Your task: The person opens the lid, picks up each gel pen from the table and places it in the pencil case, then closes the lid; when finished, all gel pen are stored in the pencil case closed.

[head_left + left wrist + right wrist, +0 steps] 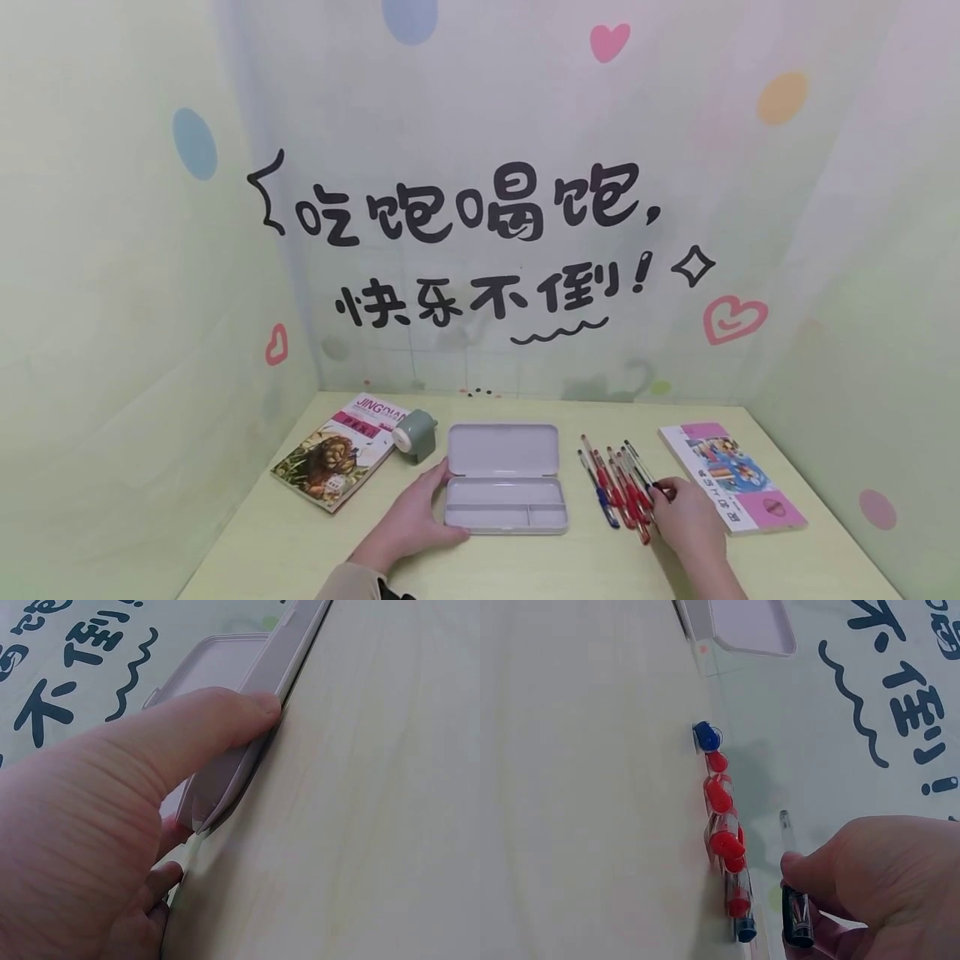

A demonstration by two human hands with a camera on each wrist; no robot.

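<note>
An open pale lilac pencil case (506, 492) lies on the table, its lid leaned back and its tray split into compartments. My left hand (412, 517) grips the case at its left end; in the left wrist view the thumb (259, 712) presses the front wall and other fingers reach behind the corner. To the right is a loose bunch of red and blue capped pens (618, 483). At the right side of that bunch, my right hand (690, 517) pinches a black-capped pen (798, 919) between thumb and fingers. In the right wrist view this pen looks apart from the others.
Left of the case lie a book with a lion cover (330, 458) and a grey-green pencil sharpener (416, 437). A pink and white book (735, 479) is at the right, close beside my right hand. A printed wall cloth (480, 358) hangs behind the table (525, 575).
</note>
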